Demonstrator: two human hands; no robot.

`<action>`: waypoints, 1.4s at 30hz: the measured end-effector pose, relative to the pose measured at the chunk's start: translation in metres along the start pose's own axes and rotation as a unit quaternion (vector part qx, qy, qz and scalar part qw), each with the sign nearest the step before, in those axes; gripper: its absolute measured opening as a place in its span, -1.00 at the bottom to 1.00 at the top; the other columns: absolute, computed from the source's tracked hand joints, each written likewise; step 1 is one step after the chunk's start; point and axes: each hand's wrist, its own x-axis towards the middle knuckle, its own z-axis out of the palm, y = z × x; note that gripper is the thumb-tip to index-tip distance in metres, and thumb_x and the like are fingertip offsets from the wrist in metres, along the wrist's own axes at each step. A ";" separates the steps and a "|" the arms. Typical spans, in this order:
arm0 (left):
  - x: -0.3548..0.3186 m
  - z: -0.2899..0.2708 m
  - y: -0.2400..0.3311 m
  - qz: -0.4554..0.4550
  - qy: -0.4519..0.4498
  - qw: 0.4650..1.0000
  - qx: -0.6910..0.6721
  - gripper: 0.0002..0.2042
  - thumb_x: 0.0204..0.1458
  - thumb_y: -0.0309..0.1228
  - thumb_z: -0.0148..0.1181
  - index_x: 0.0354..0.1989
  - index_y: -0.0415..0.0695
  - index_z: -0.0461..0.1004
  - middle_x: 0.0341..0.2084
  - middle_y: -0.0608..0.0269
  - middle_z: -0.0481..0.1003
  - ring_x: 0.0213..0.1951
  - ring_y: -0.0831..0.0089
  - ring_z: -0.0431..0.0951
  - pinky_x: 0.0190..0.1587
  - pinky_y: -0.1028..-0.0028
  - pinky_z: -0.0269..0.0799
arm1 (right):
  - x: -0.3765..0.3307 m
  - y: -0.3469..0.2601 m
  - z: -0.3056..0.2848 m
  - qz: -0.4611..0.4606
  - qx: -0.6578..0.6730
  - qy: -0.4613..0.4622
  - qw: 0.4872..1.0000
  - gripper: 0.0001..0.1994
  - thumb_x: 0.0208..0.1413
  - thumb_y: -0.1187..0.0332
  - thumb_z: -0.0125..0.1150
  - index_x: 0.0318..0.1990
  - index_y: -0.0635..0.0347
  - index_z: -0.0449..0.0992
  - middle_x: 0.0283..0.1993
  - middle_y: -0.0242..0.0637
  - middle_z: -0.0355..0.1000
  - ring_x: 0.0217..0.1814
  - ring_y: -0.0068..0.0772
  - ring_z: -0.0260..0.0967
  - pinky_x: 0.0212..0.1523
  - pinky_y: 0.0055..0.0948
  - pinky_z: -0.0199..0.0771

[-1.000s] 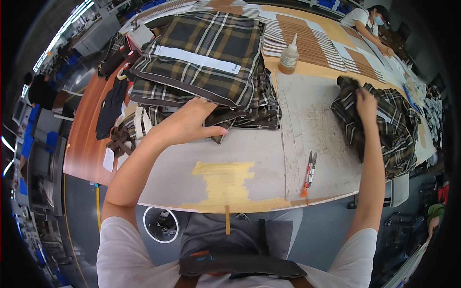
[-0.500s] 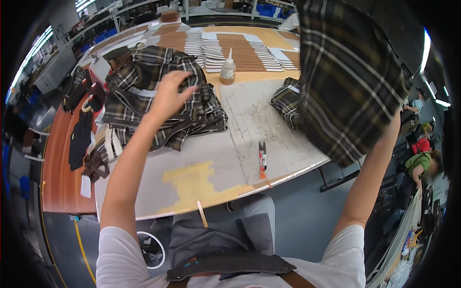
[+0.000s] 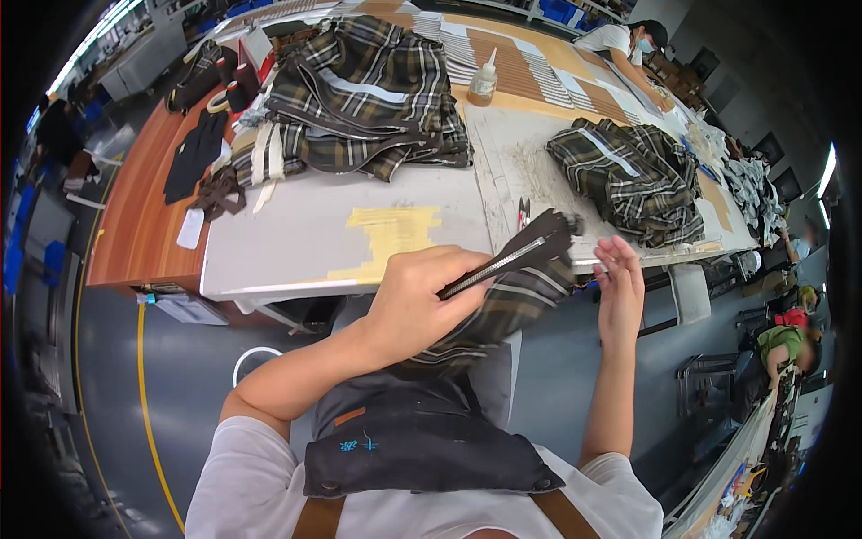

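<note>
Since half a second ago, when it hung raised on the right-hand side, one plaid piece (image 3: 516,310) has come down and inward, so that in the head view it is now low, in front of the body at the near edge of the counter (image 3: 305,225). Its dark border carries a metal zip (image 3: 494,267) and slants up to the right, the far end blurred. Left hand (image 3: 417,301): fingers closed around the zipped border, gripping it near its lower end. Right hand (image 3: 621,286): fingers loosely curled and empty, just beside the blurred end.

Beyond the cloth, partly hidden by it, lie snips (image 3: 523,213). A plaid stack (image 3: 377,90) sits at the left of the counter, and a crumpled plaid pile (image 3: 628,180) at the right. Between them, farther back, stands a bottle (image 3: 482,83) with a pointed nozzle, near brown-and-white striped sheets (image 3: 530,67). Yellow tape (image 3: 391,235) covers a patch near the front edge. At the far right corner, a masked co-worker (image 3: 611,40) leans over the surface.
</note>
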 end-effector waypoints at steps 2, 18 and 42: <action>-0.009 -0.012 0.007 -0.093 0.011 0.995 0.024 -0.89 -0.08 -0.53 0.16 -0.35 -0.27 0.47 -0.65 0.26 0.43 -0.63 0.61 0.35 -0.57 0.57 0.23 | -0.023 -0.007 0.020 -0.032 -0.044 -0.022 0.998 -0.65 0.05 0.48 -0.08 0.04 0.29 0.25 -0.03 -0.23 0.31 0.01 -0.43 0.26 -0.04 -0.53 0.24; -0.050 -0.096 -0.009 -0.334 0.275 0.771 -0.468 -0.84 0.06 -0.43 -0.04 -0.26 -0.28 0.32 -0.36 0.09 0.46 -0.30 0.28 0.49 -0.23 0.25 0.45 | -0.081 0.002 0.093 -0.470 -0.203 -0.233 0.827 -0.53 -0.36 0.68 0.28 -0.15 0.20 0.40 -0.20 -0.14 0.41 -0.31 -0.17 0.41 -0.33 -0.40 0.44; -0.068 -0.023 0.022 -0.022 0.014 0.994 -0.108 -0.75 -0.24 -0.56 0.31 -0.30 -0.25 0.51 -0.42 0.18 0.47 -0.43 0.44 0.46 -0.34 0.55 0.35 | -0.067 -0.074 0.096 -0.219 -0.277 -0.425 0.834 -0.79 -0.21 0.55 0.26 -0.32 0.27 0.50 -0.51 -0.24 0.42 -0.56 -0.39 0.36 -0.56 -0.54 0.30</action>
